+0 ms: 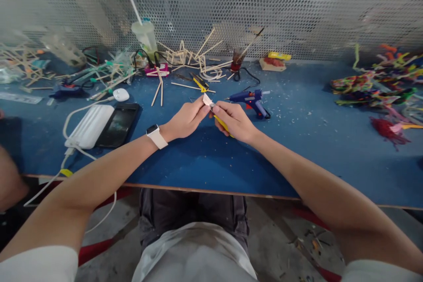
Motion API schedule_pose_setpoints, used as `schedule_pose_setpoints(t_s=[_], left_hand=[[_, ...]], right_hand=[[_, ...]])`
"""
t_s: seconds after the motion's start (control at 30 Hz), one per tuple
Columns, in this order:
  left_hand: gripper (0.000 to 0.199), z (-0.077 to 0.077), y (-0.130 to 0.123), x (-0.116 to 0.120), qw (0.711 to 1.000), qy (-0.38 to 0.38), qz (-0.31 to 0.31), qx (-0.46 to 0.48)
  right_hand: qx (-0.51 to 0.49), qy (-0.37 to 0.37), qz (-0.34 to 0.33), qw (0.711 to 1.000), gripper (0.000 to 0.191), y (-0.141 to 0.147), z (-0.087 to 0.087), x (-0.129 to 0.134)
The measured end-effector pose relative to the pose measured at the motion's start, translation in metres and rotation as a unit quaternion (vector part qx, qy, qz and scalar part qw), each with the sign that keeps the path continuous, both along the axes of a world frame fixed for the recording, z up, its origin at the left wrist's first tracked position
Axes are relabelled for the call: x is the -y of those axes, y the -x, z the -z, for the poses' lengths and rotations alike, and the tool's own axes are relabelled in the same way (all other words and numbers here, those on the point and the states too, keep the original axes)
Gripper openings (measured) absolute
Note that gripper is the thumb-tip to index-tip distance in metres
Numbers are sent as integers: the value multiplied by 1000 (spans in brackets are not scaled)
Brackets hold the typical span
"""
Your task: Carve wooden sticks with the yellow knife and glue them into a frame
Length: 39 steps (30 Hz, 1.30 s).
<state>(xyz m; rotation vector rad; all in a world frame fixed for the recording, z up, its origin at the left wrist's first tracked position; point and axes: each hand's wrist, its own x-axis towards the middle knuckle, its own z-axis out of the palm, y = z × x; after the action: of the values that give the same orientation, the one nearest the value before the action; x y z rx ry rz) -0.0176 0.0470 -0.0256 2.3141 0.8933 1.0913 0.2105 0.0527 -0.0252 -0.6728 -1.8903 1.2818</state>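
Note:
Over the blue table my left hand [188,119] pinches a small white piece [207,99], perhaps paper or card, between thumb and fingers. My right hand [236,121] is wrapped round a yellow-handled utility knife [221,124]. The knife's metal end meets the white piece where the two hands come together; the exact contact is too small to make out. Just right of my right hand lies a blue glue gun [249,100] on its side. Beyond my fingertips are yellow-and-black pliers [199,83].
A white power bank [90,127] and a black phone [118,125] lie at left, with a white cable. Wooden sticks [185,55], a drink cup [145,37] and a pink power strip [157,70] stand at the back. Colourful pipe cleaners [373,81] pile up at right. Another person's arm [9,180] shows at far left.

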Motion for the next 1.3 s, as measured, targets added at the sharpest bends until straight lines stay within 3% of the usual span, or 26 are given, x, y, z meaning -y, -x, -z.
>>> schedule_pose_setpoints(t_s=[0.27, 0.6, 0.93, 1.3], left_hand=[[57, 3, -7, 4, 996, 71, -6, 53], [55, 4, -14, 6, 988, 95, -17, 120], [57, 0, -6, 7, 990, 111, 9, 85], [58, -4, -8, 7, 990, 101, 4, 98]], right_hand=[[-35, 23, 4, 999, 57, 4, 1, 0], [-38, 8, 25, 999, 56, 7, 2, 2], [-15, 2, 7, 1000, 60, 4, -1, 2], [-33, 74, 0, 997, 65, 6, -2, 2]])
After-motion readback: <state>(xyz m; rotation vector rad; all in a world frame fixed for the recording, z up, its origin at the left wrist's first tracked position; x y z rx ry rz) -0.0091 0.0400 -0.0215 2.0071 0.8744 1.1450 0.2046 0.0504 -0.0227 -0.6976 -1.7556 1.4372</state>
